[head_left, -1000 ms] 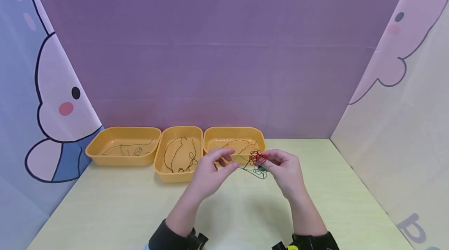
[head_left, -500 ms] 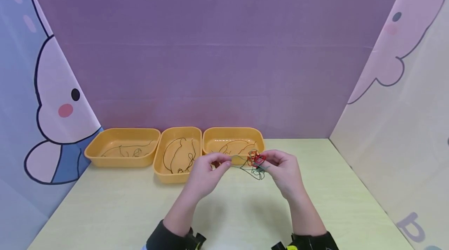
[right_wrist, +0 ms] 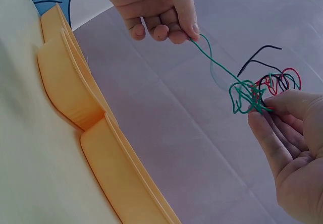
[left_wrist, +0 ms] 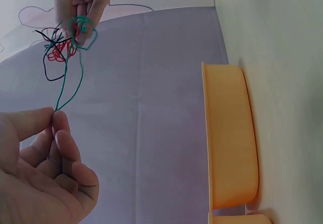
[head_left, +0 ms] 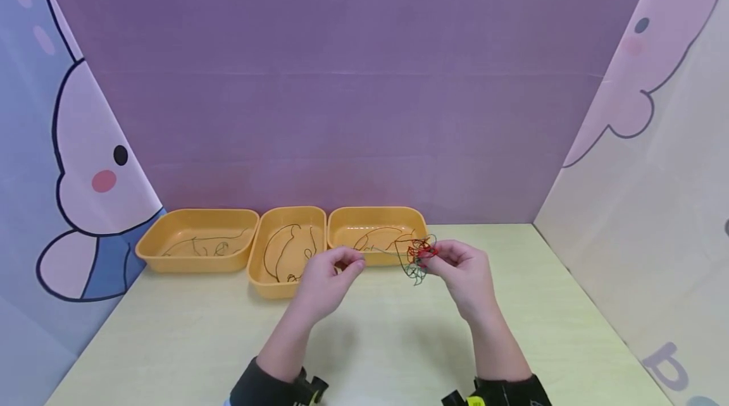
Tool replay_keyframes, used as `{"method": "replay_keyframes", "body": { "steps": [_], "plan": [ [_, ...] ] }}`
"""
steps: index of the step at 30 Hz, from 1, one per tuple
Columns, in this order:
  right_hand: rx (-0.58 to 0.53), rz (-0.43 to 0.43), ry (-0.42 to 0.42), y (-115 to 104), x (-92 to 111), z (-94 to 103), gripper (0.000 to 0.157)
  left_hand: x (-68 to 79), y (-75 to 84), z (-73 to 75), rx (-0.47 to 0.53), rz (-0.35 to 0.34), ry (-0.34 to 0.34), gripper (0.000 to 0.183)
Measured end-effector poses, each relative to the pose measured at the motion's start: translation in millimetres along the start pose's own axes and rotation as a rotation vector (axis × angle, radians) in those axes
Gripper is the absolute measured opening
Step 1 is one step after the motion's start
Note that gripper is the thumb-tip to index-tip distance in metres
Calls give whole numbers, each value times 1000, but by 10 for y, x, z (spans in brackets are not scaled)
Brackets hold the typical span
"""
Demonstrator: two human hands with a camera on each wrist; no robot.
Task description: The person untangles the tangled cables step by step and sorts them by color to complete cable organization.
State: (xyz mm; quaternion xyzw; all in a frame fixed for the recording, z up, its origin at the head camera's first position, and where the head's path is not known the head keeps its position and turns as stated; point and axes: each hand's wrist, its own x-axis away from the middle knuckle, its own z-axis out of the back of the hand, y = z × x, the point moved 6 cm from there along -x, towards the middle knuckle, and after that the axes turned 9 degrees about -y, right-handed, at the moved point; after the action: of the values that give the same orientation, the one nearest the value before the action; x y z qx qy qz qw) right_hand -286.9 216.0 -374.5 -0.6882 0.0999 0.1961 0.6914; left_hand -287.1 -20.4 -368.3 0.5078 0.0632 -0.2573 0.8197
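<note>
A tangle of thin red, green and black wires (head_left: 418, 251) is pinched between the thumb and fingers of my right hand (head_left: 464, 273), held up above the table. My left hand (head_left: 327, 282) pinches a green wire (left_wrist: 64, 85) between thumb and forefinger. That green strand runs across the gap to the tangle, as the left wrist view shows. In the right wrist view a green bunch (right_wrist: 247, 97) sits at the right fingertips, with black and red loops behind it. A black wire end (right_wrist: 267, 47) sticks out freely from the bundle.
Three yellow trays stand in a row at the back: a left tray (head_left: 171, 262), a middle tray (head_left: 270, 290) and a right tray (head_left: 378, 212). Each has loose thin wires in it. Behind them rises a purple backdrop (head_left: 319, 90). The pale table (head_left: 393, 355) extends below both hands.
My left hand has closed its fingertips on the green wire and moved left and slightly down, drawing the strand out longer. The tangle has shifted shape at my right fingers.
</note>
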Motion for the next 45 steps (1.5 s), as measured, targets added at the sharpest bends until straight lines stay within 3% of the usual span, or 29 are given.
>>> {"method": "replay_keyframes", "body": {
  "steps": [6,12,28,39,45],
  "plan": [
    [12,-2,55,-9,7,40,13,9,1,59,-8,-17,-5,5],
    [-6,3,112,-9,23,113,10,18,-67,118,-47,9,-29,6],
    [-2,13,161,-6,12,198,10,171,-272,505,-104,95,-7,7],
    [-2,2,217,-30,31,346,11,353,-514,966,-258,171,93,13],
    [7,-13,227,-40,28,379,14,398,-529,1141,-248,169,162,20]
  ]
}}
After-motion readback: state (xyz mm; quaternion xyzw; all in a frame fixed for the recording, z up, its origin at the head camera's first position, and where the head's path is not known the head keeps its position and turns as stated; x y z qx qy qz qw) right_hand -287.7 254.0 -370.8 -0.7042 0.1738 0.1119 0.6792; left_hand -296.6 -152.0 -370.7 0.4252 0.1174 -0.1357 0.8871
